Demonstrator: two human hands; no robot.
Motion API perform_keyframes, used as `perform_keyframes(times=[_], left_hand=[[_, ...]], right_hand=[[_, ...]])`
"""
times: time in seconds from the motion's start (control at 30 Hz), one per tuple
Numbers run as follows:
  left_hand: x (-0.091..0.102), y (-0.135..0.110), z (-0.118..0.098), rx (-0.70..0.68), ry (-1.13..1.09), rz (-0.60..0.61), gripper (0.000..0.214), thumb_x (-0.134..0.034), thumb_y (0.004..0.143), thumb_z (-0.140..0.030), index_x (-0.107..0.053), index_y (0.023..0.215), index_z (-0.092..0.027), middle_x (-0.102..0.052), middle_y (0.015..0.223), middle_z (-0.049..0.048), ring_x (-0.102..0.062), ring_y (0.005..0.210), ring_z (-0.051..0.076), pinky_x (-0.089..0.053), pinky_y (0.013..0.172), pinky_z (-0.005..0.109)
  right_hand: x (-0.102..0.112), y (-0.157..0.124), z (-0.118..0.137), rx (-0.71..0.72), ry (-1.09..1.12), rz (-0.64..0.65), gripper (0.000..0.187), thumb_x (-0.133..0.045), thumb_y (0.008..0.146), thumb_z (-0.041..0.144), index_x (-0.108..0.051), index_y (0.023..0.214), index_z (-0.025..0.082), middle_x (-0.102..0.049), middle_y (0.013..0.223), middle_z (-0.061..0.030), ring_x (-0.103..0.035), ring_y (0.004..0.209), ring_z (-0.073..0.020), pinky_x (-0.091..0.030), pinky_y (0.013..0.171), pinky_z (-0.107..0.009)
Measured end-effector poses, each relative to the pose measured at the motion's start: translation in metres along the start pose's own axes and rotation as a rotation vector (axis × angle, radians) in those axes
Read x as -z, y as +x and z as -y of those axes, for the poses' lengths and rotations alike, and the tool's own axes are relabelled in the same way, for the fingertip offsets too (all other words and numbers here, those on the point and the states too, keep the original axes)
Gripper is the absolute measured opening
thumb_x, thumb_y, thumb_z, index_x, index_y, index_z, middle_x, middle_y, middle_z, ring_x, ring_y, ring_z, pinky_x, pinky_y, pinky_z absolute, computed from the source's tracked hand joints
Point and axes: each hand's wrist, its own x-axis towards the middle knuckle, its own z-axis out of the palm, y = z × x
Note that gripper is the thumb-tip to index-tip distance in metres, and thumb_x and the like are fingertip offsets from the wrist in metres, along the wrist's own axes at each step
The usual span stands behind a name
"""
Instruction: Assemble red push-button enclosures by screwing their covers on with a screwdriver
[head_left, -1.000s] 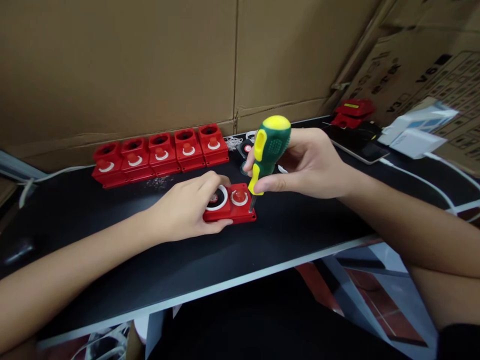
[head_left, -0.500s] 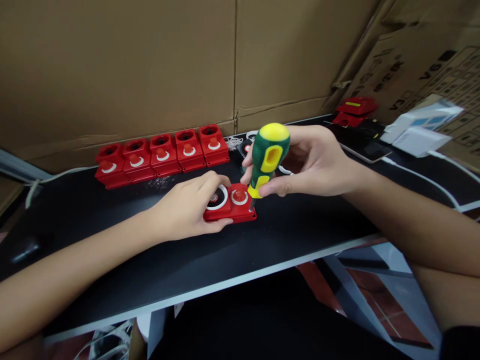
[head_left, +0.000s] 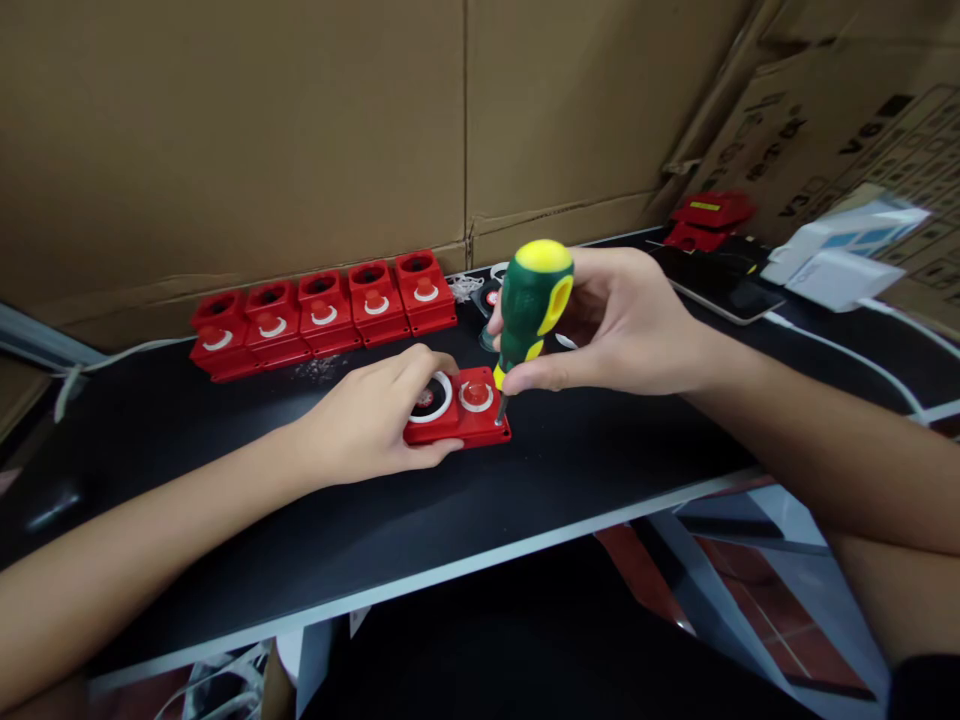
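A red plastic housing [head_left: 478,428] lies on the black tabletop, with a white-ringed black round part at its left and a clear red dome in a white ring at its right. Round the housing's left end, my left hand [head_left: 397,410] is closed, thumb on the near side and fingers on the far side. My right hand [head_left: 600,330] grips a green and yellow screwdriver [head_left: 532,300] by its handle. The screwdriver stands nearly upright, slightly tilted, its tip on a screw at the housing's near right corner.
Several similar red housings [head_left: 322,320] stand in a row along the cardboard at the back. Behind my right hand are a white tangle [head_left: 466,288] and small round parts. At the right lie a phone [head_left: 720,285], white boxes [head_left: 847,260] with a cable, and another red item [head_left: 709,215].
The screwdriver handle has turned in my right hand; its yellow inset now faces further right. My left hand keeps its hold on the housing.
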Motion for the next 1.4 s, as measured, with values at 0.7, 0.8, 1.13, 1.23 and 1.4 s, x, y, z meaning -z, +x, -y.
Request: perform_keyframes(times=[0.7,0.8,1.13,1.23,1.4], left_hand=[[-0.001,0.002,-0.001,0.027,-0.032,0.025,0.057,-0.086,0.091,-0.043,-0.056,0.135,-0.024,-0.075,0.125,0.0077,-0.080,0.101,0.027,-0.062,0.089,0.037],[-0.001,0.001,0.000,0.013,-0.035,0.014,0.058,-0.087,0.091,-0.044,-0.055,0.135,-0.024,-0.076,0.127,0.0081,-0.080,0.103,0.027,-0.062,0.088,0.037],[-0.004,0.000,0.000,0.007,-0.038,-0.006,0.055,-0.085,0.092,-0.043,-0.054,0.134,-0.024,-0.075,0.128,0.0082,-0.080,0.102,0.027,-0.063,0.089,0.037],[-0.004,0.000,-0.001,0.020,-0.033,-0.003,0.053,-0.085,0.093,-0.044,-0.055,0.133,-0.024,-0.075,0.123,0.0070,-0.080,0.101,0.027,-0.063,0.087,0.037],[-0.003,0.000,0.001,0.014,-0.026,0.002,0.053,-0.082,0.094,-0.047,-0.055,0.134,-0.023,-0.075,0.124,0.0086,-0.079,0.101,0.027,-0.063,0.087,0.037]], right_hand=[[-0.014,-0.007,0.009,-0.094,0.078,-0.108,0.044,-0.110,0.067,0.035,-0.069,0.077,0.021,-0.066,0.071,0.0042,-0.062,0.052,-0.0109,-0.052,0.041,-0.025],[-0.011,-0.007,0.009,-0.079,0.086,-0.047,0.037,-0.108,0.071,0.034,-0.075,0.081,0.019,-0.068,0.071,0.0033,-0.065,0.049,-0.0112,-0.052,0.040,-0.024],[-0.004,-0.003,0.002,-0.036,0.147,0.186,0.026,-0.092,0.093,0.029,-0.078,0.107,0.013,-0.081,0.097,-0.0044,-0.065,0.054,-0.0062,-0.054,0.050,-0.020],[-0.009,-0.002,-0.001,-0.002,0.037,0.002,0.036,-0.105,0.076,0.029,-0.075,0.094,0.017,-0.075,0.089,-0.0015,-0.070,0.070,-0.0122,-0.059,0.059,-0.024],[-0.015,0.001,-0.011,-0.121,0.126,-0.120,0.054,-0.111,0.062,0.030,-0.070,0.096,0.020,-0.069,0.084,0.0043,-0.058,0.053,-0.0085,-0.048,0.043,-0.024]])
